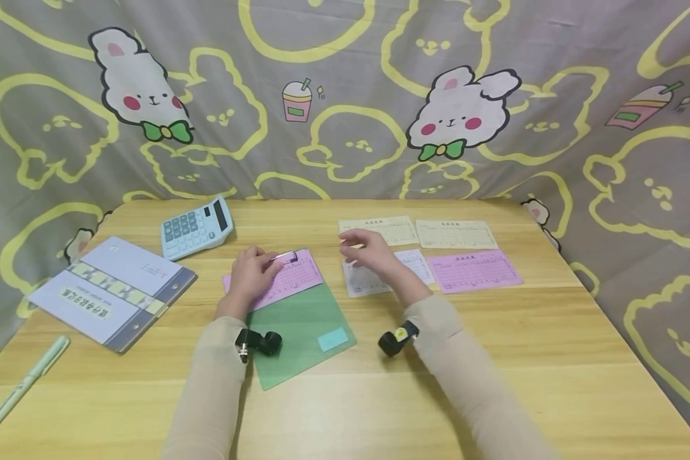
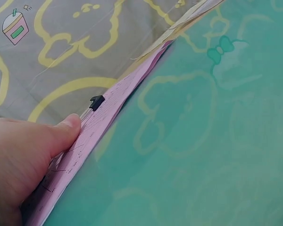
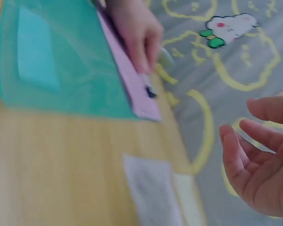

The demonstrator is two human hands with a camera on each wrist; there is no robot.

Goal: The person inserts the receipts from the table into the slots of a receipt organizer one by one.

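Observation:
A translucent green clipboard with a pale blue label lies slanted at the middle of the table. A pink printed slip lies along its top end, under a thin metal clip with a black tip. My left hand grips that end, thumb on the clip; its other fingers are partly hidden. To the right, my right hand hangs empty with loosely bent fingers, overlapping a white slip in the head view. The right wrist view shows nothing between its fingers.
Two cream slips lie behind the white one, and another pink slip is beside it. At the left are a light blue calculator, a lavender notebook and a pale green pen. A patterned curtain hangs behind the table.

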